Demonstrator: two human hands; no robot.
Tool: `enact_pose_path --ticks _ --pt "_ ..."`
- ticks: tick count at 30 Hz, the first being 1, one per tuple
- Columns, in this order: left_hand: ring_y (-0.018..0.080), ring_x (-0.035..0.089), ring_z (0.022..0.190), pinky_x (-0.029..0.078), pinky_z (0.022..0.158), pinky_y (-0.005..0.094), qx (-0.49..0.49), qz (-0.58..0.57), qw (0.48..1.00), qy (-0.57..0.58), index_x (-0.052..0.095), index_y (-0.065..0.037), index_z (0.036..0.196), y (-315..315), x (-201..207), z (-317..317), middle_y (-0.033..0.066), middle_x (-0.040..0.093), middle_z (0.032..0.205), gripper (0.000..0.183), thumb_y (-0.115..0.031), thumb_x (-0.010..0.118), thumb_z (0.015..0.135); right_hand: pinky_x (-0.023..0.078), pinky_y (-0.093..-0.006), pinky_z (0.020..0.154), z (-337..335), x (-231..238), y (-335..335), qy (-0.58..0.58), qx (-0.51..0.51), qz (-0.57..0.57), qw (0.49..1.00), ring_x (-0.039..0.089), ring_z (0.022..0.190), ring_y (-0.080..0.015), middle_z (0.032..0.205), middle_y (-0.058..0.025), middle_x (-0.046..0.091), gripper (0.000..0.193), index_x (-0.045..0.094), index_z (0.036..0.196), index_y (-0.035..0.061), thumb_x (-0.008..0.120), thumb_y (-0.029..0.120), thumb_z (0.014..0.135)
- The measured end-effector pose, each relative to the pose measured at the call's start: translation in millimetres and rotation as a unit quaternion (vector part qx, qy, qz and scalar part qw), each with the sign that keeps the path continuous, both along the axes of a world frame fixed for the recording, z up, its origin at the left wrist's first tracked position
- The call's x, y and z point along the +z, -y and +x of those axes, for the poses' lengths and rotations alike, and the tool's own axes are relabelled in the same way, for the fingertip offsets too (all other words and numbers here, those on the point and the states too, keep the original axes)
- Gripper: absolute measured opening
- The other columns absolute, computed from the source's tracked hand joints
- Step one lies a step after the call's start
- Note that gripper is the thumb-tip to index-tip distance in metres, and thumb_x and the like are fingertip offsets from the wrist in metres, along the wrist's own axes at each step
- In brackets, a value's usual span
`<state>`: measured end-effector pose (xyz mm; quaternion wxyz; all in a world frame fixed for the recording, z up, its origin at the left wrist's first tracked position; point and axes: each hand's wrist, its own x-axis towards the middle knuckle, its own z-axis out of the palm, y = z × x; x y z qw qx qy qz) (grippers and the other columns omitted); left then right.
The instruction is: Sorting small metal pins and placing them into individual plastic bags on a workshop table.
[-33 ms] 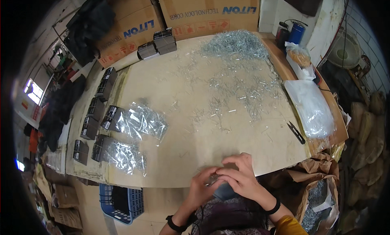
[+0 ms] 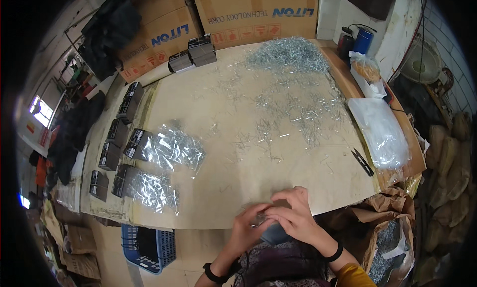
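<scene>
My left hand (image 2: pixel 246 228) and my right hand (image 2: pixel 296 218) meet at the table's near edge, in front of my body. The left hand's fingers are closed on a small shiny thing (image 2: pixel 258 219), greyish and glinting; its kind does not show. My right hand's thumb and fingers are bent and pressed in beside it, and its fingertips are partly hidden. Left of my hands lie clear plastic bags (image 2: pixel 153 191) against dark card packs (image 2: pixel 119 181). Loose thin metal pins (image 2: pixel 268 133) are strewn over the table (image 2: pixel 208 197) beyond my hands.
A heap of metal pins (image 2: pixel 288 54) lies at the back. Black thread snips (image 2: pixel 362 163) and a stack of clear bags (image 2: pixel 380 133) lie on the right. Banded dark packs (image 2: pixel 130 103) line the left edge. A blue basket (image 2: pixel 149 254) stands below; an open paper sack (image 2: pixel 370 215) is at right.
</scene>
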<state>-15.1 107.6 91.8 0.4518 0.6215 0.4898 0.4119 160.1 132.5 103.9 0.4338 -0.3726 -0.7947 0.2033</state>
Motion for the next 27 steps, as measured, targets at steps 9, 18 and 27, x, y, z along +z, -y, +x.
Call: enact_pose_path --ticks 9,18,27 --pt "0.0267 0.066 0.091 0.053 0.077 0.0329 0.01 0.13 0.989 -0.067 0.065 0.0 0.111 -6 -7 -9 0.0149 0.067 0.106 0.037 0.002 0.073 0.075 0.031 -0.0415 0.09 -9 3 -6 0.041 0.054 0.025 0.997 0.051 0.099 -0.0216 0.106 -0.004 0.055 0.012 0.068 0.088 0.0105 0.072 0.015 0.078" --pt "0.0121 0.064 0.098 0.053 0.085 0.0275 0.048 -0.071 0.996 0.039 0.065 0.002 0.112 -10 -1 -6 0.0076 0.069 0.106 0.033 -0.004 0.076 0.082 0.031 -0.0413 0.092 -1 6 -10 -0.019 -0.055 -0.035 0.998 0.049 0.101 -0.0266 0.107 -0.0076 0.057 0.037 0.064 0.114 0.0122 0.072 0.019 0.079" --pt "0.0127 0.065 0.099 0.053 0.086 0.0267 0.018 -0.077 0.996 0.037 0.065 0.003 0.115 -12 3 -11 0.0094 0.069 0.107 0.036 -0.003 0.077 0.081 0.035 -0.0382 0.09 -1 -6 -19 0.015 0.025 -0.027 0.999 0.049 0.099 -0.0273 0.104 -0.0067 0.06 0.03 0.066 0.103 0.0101 0.077 0.015 0.075"
